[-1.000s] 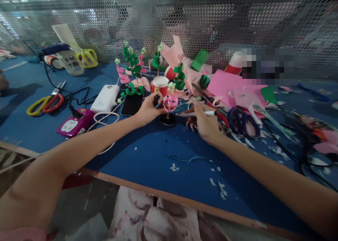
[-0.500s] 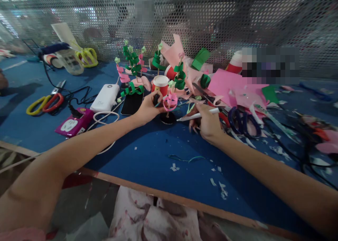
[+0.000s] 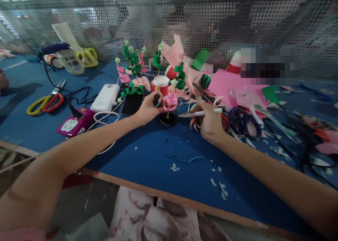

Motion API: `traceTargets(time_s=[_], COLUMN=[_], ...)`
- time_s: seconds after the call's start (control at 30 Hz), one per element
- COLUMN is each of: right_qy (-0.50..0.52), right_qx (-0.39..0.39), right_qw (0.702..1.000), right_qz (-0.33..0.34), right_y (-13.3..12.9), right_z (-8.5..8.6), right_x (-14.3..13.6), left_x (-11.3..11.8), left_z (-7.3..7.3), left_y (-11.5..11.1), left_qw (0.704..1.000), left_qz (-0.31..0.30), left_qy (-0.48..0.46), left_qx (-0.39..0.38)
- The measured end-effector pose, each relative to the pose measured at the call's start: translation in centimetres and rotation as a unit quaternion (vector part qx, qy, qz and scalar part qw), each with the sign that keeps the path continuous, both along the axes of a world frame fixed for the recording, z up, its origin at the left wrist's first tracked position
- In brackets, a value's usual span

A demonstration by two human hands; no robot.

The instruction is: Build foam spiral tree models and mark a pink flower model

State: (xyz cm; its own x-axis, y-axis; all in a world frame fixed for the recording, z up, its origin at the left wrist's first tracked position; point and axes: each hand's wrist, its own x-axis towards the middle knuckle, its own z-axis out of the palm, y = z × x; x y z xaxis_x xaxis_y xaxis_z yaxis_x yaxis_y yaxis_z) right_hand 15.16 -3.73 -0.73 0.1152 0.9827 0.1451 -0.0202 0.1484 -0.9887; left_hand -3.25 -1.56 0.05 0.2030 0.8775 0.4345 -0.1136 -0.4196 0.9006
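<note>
My left hand (image 3: 151, 109) is closed, its fingertips at the side of a small pink paper spiral tree (image 3: 171, 100) with a pale green star on top. The tree stands upright on a round dark base (image 3: 167, 119). A small black piece, perhaps a pen cap, is also tucked in the left fingers. My right hand (image 3: 210, 123) grips a white marker (image 3: 202, 112), its tip pointing left, just right of the base and apart from it. Behind the left hand stands a red cup with a white lid (image 3: 160, 83). Several green and pink spiral trees (image 3: 133, 66) stand farther back.
A black phone (image 3: 132, 103), white power bank (image 3: 105, 97) and purple socket block (image 3: 74, 122) lie left, beside scissors with yellow and red handles (image 3: 44, 103). Blue-handled scissors (image 3: 244, 123), pink paper (image 3: 227, 84) and scraps lie right. A perforated metal screen (image 3: 105, 19) rises behind.
My right hand and the marker have shifted slightly right, so the marker tip is a little farther from the base. My left hand and the tree stay almost still.
</note>
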Motion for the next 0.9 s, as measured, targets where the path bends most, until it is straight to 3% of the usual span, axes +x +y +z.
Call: traceTargets(time_s=[0.17,0.37,0.73,0.9], right_qy=[0.002,-0.010,-0.014,-0.018], right_qx=[0.001,0.014,0.016,0.025], right_qw=[1.000,0.999,0.999,0.992], right_qz=[0.014,0.048,0.045,0.125], right_y=[-0.11,-0.28,-0.24,-0.51], right_z=[0.14,0.45,0.26,0.27], right_x=[-0.21,-0.32,-0.16,-0.30], left_x=[0.04,0.03,0.06,0.04], left_z=[0.04,0.02,-0.01,-0.15], left_y=[-0.02,0.00,0.05,0.13], left_qw=[1.000,1.000,1.000,1.000], left_qz=[-0.028,-0.020,-0.027,-0.028], left_qy=[-0.002,0.000,0.000,-0.006], left_qx=[-0.004,-0.005,-0.002,-0.006])
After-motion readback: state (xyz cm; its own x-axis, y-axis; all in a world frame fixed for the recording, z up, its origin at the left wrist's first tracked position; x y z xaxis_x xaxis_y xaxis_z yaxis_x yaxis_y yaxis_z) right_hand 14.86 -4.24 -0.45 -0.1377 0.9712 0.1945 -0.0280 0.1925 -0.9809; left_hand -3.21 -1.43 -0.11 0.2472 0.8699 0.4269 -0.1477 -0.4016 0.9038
